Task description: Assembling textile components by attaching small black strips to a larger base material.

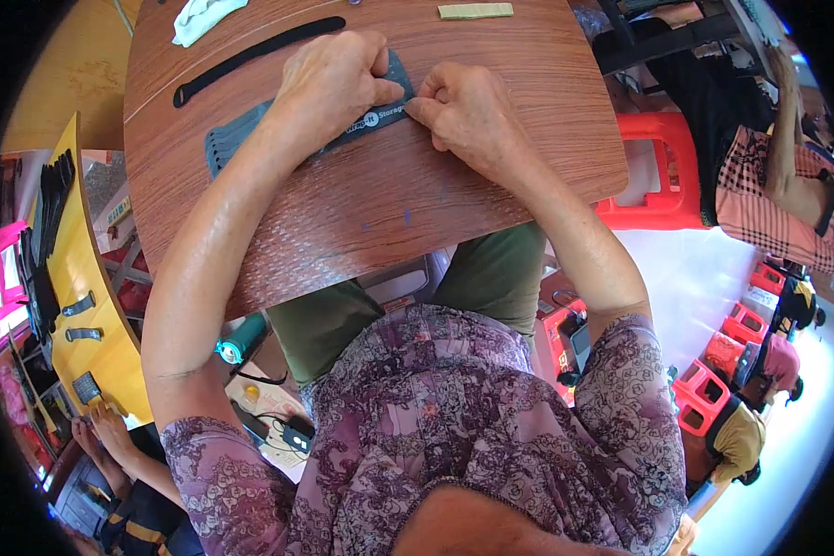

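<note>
A dark blue-grey printed card (380,119) with a row of notches at its left end lies slantwise on the brown wooden table (473,185). Over the card's far edge, my left hand (338,74) has its fingers curled in, thumb and forefinger pressed together at the card's right part. My right hand (468,111) is closed in a pinch at the card's right end. Whatever small part sits between the fingertips is hidden. Just beyond my left hand rests a black strap (259,60) with a slotted end.
A white cloth (204,18) and a beige strip (475,11) lie at the table's far side. To the left, a co-worker's hands (102,431) touch a yellow table (97,306) bearing black straps. Red stools (658,171) and another person stand right. A teal bottle (241,340) is below.
</note>
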A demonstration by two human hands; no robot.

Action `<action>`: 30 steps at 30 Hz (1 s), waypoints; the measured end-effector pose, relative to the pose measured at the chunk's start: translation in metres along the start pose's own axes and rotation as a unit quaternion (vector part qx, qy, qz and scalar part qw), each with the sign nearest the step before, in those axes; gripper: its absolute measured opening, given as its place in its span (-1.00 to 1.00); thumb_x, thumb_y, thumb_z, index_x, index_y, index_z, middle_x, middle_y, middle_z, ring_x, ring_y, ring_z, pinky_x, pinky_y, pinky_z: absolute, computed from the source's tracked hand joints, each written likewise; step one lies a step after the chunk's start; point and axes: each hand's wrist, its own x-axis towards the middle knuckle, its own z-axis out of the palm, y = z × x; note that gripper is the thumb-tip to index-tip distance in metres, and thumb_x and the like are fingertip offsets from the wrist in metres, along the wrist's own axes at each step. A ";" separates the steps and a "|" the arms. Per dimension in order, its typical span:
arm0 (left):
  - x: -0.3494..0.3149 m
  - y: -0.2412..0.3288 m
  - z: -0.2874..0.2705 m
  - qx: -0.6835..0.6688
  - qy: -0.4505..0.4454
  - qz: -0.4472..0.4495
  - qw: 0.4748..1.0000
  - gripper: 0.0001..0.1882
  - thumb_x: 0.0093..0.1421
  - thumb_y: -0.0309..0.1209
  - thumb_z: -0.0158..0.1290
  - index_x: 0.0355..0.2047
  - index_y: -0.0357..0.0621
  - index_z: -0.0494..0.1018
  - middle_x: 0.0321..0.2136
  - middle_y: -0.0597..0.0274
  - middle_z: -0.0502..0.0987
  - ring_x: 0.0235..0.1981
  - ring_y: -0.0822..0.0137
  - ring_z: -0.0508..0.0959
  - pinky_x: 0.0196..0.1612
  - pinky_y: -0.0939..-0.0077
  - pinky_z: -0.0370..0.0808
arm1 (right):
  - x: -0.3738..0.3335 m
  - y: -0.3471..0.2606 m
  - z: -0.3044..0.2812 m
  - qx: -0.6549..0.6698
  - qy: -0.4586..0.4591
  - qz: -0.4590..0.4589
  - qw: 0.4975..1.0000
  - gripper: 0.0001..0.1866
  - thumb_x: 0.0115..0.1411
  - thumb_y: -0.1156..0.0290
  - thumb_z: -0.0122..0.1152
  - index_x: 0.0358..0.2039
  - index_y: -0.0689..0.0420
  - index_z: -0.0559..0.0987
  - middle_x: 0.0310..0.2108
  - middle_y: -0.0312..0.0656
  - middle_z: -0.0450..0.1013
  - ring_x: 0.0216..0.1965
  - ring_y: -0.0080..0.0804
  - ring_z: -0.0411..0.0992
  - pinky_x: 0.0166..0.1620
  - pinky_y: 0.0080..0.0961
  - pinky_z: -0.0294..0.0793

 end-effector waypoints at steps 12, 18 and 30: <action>0.005 -0.006 0.001 -0.026 -0.010 -0.034 0.999 -0.79 -0.07 -0.34 0.24 -0.53 -0.15 0.45 -0.63 0.12 0.49 -0.54 0.18 0.50 -0.44 0.32 0.39 | -0.002 -0.002 -0.006 0.061 0.001 -0.009 0.998 -0.79 0.01 0.32 0.19 -0.52 0.23 0.57 -0.52 0.11 0.49 -0.39 0.10 0.48 -0.31 -0.07 0.43; -0.043 0.009 0.014 0.030 0.156 0.135 0.978 -0.86 -0.01 -0.44 0.18 -0.44 -0.17 0.46 -0.51 0.07 0.49 -0.43 0.08 0.51 -0.39 0.29 0.41 | 0.025 0.000 -0.015 0.035 0.095 -0.075 0.992 -0.85 0.05 0.38 0.11 -0.52 0.18 0.57 -0.52 0.12 0.48 -0.39 0.11 0.49 -0.33 -0.06 0.43; -0.102 0.014 0.026 0.015 0.215 0.237 0.947 -0.82 -0.05 -0.52 0.10 -0.37 -0.26 0.46 -0.51 0.18 0.40 -0.48 0.21 0.42 -0.44 0.37 0.32 | 0.078 0.058 -0.048 -0.434 0.161 -0.215 0.860 -0.88 0.00 0.38 0.20 -0.48 0.13 0.62 -0.43 -0.01 0.54 -0.36 -0.09 0.53 -0.29 -0.22 0.51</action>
